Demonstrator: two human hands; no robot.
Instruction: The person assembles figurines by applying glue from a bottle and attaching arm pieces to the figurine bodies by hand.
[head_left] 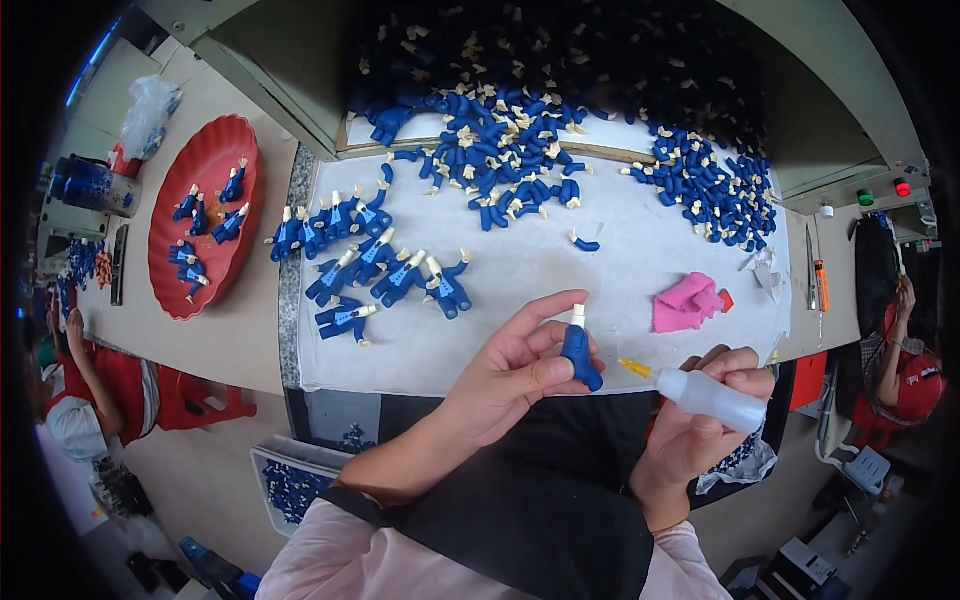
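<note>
Between the thumb and fingers of my left hand [515, 365] is a blue figurine torso [577, 355] with a cream neck pointing up. My right hand [705, 425] grips a translucent white glue bottle [715, 400], its yellow nozzle tip [633, 368] aimed toward the torso with a gap between them. Just beyond my hands, a single blue figurine arm [585, 243] with a cream hand lies on the white sheet. Several blue torsos [402, 278], some with arms attached, are grouped on the sheet to the left. A pink cloth [688, 302] rests near the bottle.
Large heaps of blue arms [510, 150] spread out from a shelf opening at the back, with another heap [715, 190] at right. A red scalloped tray [165, 240] holding several figurines stands left. A white bin [270, 480] of blue parts sits below. Other people [100, 390] work at both sides.
</note>
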